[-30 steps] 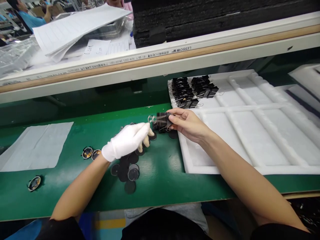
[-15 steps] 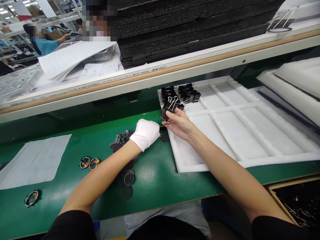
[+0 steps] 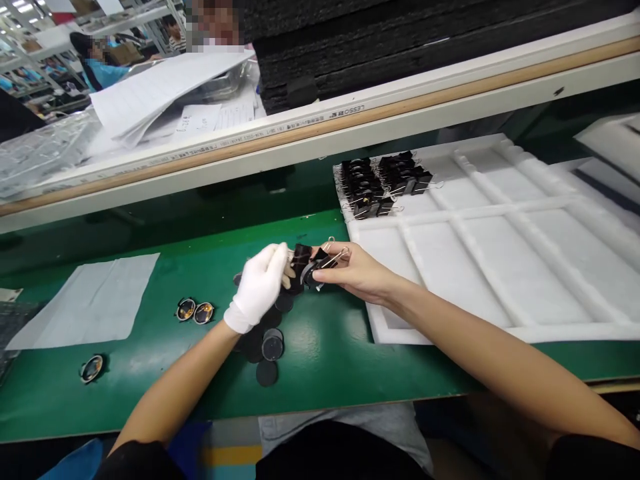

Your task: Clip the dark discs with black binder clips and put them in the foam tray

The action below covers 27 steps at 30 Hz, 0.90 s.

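Observation:
In front of me my gloved left hand pinches a black binder clip. My bare right hand is closed on a round black piece with a binder clip on it, its wire handles pointing up to the right. The two hands meet here, and the clip in the left one is against the round piece or very close to it; which, I cannot tell. Black discs lie below my left hand, partly hidden by it. Left of them are round rimmed lenses with an orange sheen.
A white foam tray with compartments lies on the right, with rows of clipped black pieces in its far left corner. White sheet material covers the table's left. A rail crosses behind, with papers and black foam beyond. People sit farther back.
My right hand has drawn away from the tray, down and left, with the clipped round piece. My left hand has shifted left and now shows a binder clip at its fingertips. The view has turned slightly.

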Tool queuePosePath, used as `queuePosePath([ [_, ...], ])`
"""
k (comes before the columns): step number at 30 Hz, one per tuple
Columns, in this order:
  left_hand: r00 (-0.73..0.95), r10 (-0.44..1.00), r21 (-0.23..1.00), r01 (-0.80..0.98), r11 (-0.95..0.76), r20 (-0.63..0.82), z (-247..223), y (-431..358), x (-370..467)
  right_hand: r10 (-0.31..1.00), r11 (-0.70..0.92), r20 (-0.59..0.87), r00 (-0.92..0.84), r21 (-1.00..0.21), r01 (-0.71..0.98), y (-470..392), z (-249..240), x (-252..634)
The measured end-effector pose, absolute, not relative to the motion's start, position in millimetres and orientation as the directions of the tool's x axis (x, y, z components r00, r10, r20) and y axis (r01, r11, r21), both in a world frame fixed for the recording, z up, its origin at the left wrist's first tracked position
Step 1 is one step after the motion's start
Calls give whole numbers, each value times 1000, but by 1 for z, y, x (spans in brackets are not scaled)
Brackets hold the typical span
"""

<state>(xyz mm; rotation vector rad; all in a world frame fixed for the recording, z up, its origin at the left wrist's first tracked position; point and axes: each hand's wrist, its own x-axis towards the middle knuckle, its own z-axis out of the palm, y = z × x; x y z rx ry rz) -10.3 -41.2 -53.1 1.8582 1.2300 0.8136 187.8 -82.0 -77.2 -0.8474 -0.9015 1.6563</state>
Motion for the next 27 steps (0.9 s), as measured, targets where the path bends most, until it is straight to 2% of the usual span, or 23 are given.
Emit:
queuePosePath([
  [3,515,850,728,541,-422,109,-45,-42,-18,980,-104,-45,-192,-944,-314,-84,-79,189],
  [5,597,799,641,587,-495,70,-37,-40,-25,974,-78,-27,-226,-972,-220,-84,-77,192],
  [9,647,762,407,702,-585,-20,-30,-42,-32,935,-34,-3,-353,-996,-82,-85,-73,199],
  [13,656,752,344,721,-602,-60,-32,-45,-29,931,-40,-20,-363,-998,-46,-85,-75,200],
  [17,594,796,386,766,-514,-117,-33,-42,-26,965,-133,-98,-243,-982,-131,-83,-77,198],
  [22,522,836,551,754,-359,-170,-27,-40,-26,967,-229,-254,-13,-850,-474,-75,-76,202],
  [27,501,783,740,668,-80,-368,-28,-46,-23,963,-222,-268,19,-832,-508,-72,-78,202],
])
